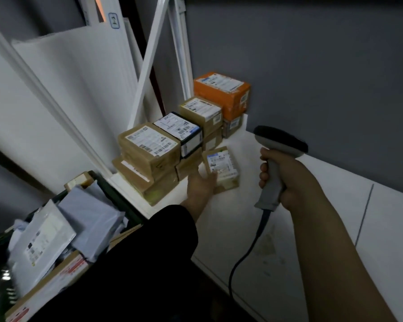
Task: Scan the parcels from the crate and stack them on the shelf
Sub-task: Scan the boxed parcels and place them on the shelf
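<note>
A small brown parcel (222, 168) with a white label stands on the white shelf (312, 205), beside a stack of cardboard parcels (149, 156). My left hand (201, 183) holds this small parcel at its lower left side. My right hand (282, 180) grips the handle of a grey barcode scanner (277, 145), its dark head pointing toward the back wall, to the right of the small parcel. The scanner's black cable (244, 256) hangs down over the shelf. The crate (116, 201) at lower left holds several grey and white mailer bags (89, 217).
An orange box (221, 94) tops the far end of the parcel row, near the grey wall. White shelf uprights (149, 61) rise behind the stack. A cardboard box with red print (49, 291) lies in the crate's near part.
</note>
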